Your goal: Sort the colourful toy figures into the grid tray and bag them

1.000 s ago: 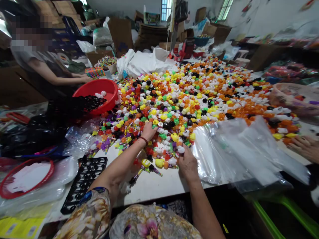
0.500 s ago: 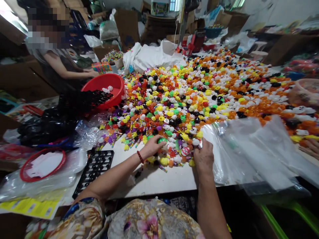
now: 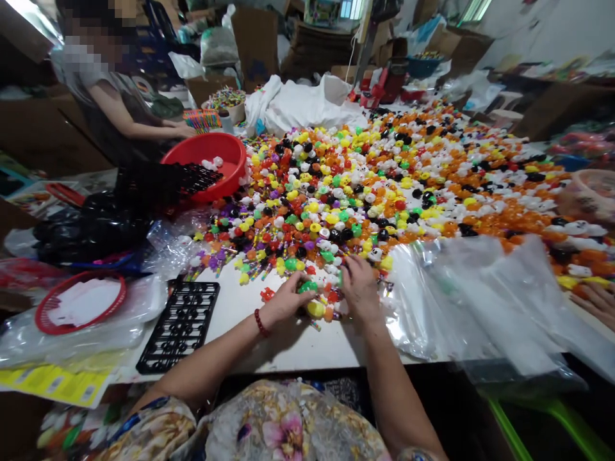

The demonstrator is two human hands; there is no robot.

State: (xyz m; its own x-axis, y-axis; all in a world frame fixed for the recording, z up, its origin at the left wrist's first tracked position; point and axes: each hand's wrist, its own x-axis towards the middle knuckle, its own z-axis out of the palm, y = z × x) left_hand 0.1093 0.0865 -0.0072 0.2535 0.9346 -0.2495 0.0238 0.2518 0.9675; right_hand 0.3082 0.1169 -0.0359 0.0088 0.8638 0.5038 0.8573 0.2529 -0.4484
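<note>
My left hand [image 3: 287, 298], with a red bead bracelet [image 3: 261, 323] at the wrist, curls its thumb and fingers round a green plastic topper [image 3: 308, 287]. Close by on the right, my right hand [image 3: 360, 289] bends its fingers down into the near edge of the pile; what is in them is hidden. Between the hands lie mixed toppers, among them a yellow topper [image 3: 316, 310]. A red topper [image 3: 267, 294] sits apart on the white table [image 3: 288, 352], left of my left hand. Patterned sticks show under many toppers.
A big pile of colourful toppers [image 3: 336, 186] spreads across the table. Clear plastic bags [image 3: 461, 301] lie right, a black plastic rack [image 3: 180, 326] left. Beyond are a red basin [image 3: 230, 173], a red basket [image 3: 41, 314] and a co-worker [image 3: 120, 115]. Another person's hand [image 3: 598, 301] is at far right.
My right hand has moved left, off the bag's edge and closer to my left hand. My left hand has come slightly down with the green topper. A red topper now lies left of it.
</note>
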